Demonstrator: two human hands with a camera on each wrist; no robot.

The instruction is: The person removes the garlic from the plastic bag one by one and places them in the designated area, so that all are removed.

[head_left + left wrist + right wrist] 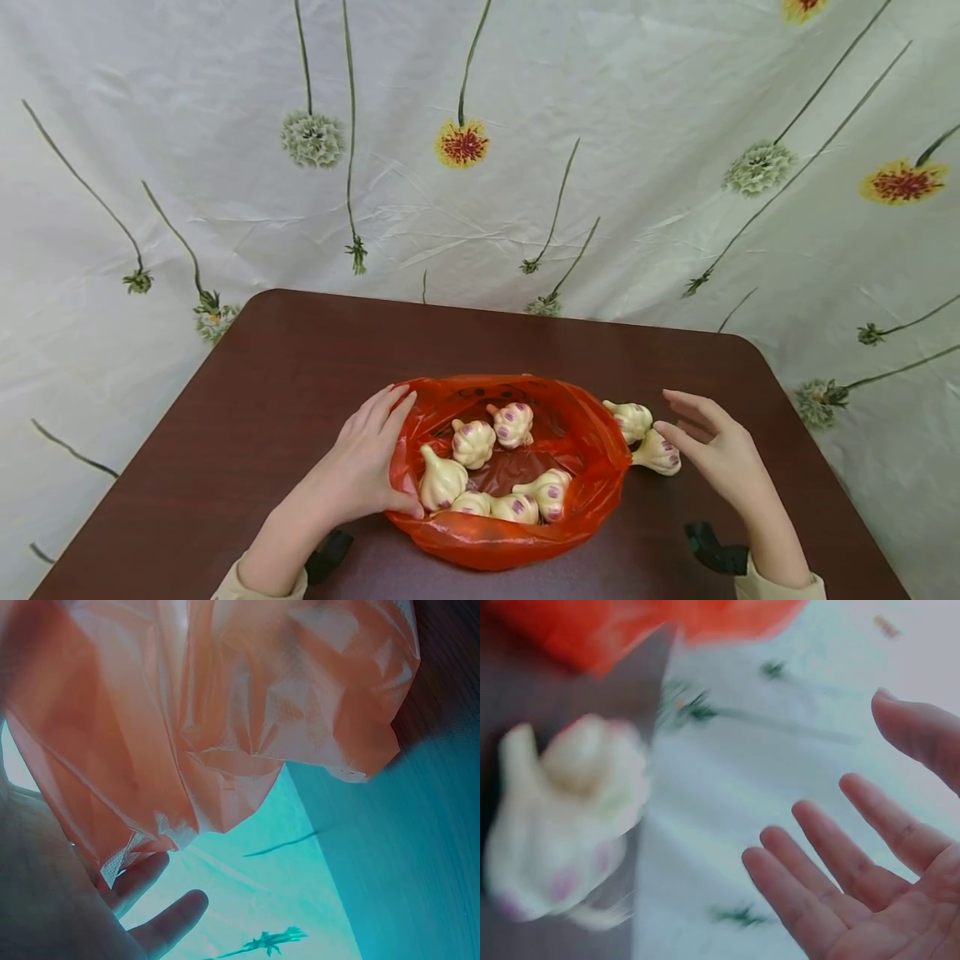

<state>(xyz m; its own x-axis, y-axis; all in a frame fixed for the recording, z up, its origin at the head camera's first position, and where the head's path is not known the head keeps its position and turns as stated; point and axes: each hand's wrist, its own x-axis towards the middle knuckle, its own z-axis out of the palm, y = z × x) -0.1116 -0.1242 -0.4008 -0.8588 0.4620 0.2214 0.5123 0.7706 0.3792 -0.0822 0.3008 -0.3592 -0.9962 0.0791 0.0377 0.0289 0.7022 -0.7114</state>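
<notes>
A red plastic bag (510, 542) stands on the table with its mouth spread wide. Several garlic bulbs (442, 482), cream with purple patches, lie inside it. My left hand (367, 462) rests against the bag's left side, thumb near the front rim and fingers toward the back. In the left wrist view, bag folds (225, 712) cover part of that hand, and two fingers reach out straight. Two more garlic bulbs (658, 454) lie outside, by the bag's right side. Beside them is my right hand (723, 458), holding nothing, fingers spread; the right wrist view shows a gap to the bulbs (562, 825).
The dark brown table (315, 350) has rounded far corners. A white cloth with printed flowers (600, 100) hangs behind and around it. Black straps (712, 550) show by both wrists.
</notes>
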